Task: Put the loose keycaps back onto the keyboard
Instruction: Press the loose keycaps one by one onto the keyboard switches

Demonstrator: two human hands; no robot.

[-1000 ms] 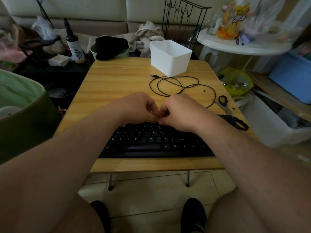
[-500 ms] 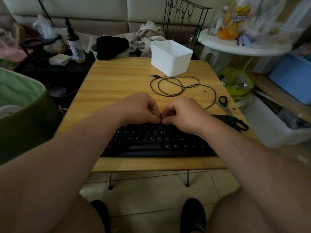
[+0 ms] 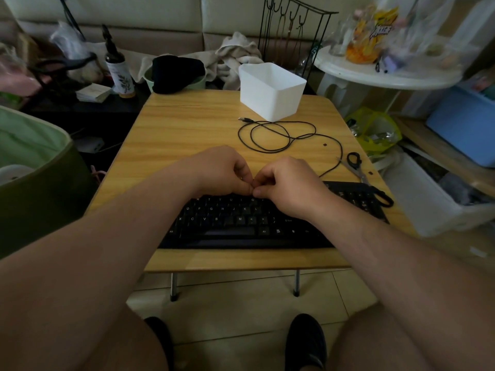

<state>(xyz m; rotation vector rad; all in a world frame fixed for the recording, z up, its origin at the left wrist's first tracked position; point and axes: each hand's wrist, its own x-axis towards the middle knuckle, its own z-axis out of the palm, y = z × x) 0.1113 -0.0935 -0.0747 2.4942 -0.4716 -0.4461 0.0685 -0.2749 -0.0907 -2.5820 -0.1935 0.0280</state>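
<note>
The keycaps are the small black caps of the keyboard (image 3: 241, 223), which lies along the near edge of the wooden table (image 3: 187, 124). Two tiny dark squares on the table, one (image 3: 325, 144) by the cable loop and one (image 3: 370, 173) near the scissors (image 3: 357, 170), look like loose keycaps, but they are too small to be sure.

The left hand (image 3: 222, 172) and the right hand (image 3: 289, 183) meet over the upper rows of the keyboard, both with fingers curled and the fingertips touching each other. They seem to pinch or press something small between them, probably one keycap, but the cap itself is hidden by the fingers, so what they hold cannot be told.

A keycap is judged to be very light, hard and smooth plastic, so it can slip or jump away easily. The best hold is probably on two opposite side walls with thumb and forefinger, the legend facing up. It should be set straight over its stem and pushed down from the top centre; pushed tilted, the small stem under it could bend or break. Only moderate force is needed.

The black cable (image 3: 278, 135) lies in loops behind the hands, in front of the white plastic bin (image 3: 270, 92). The scissors partly rest on the right end of the keyboard.
</note>
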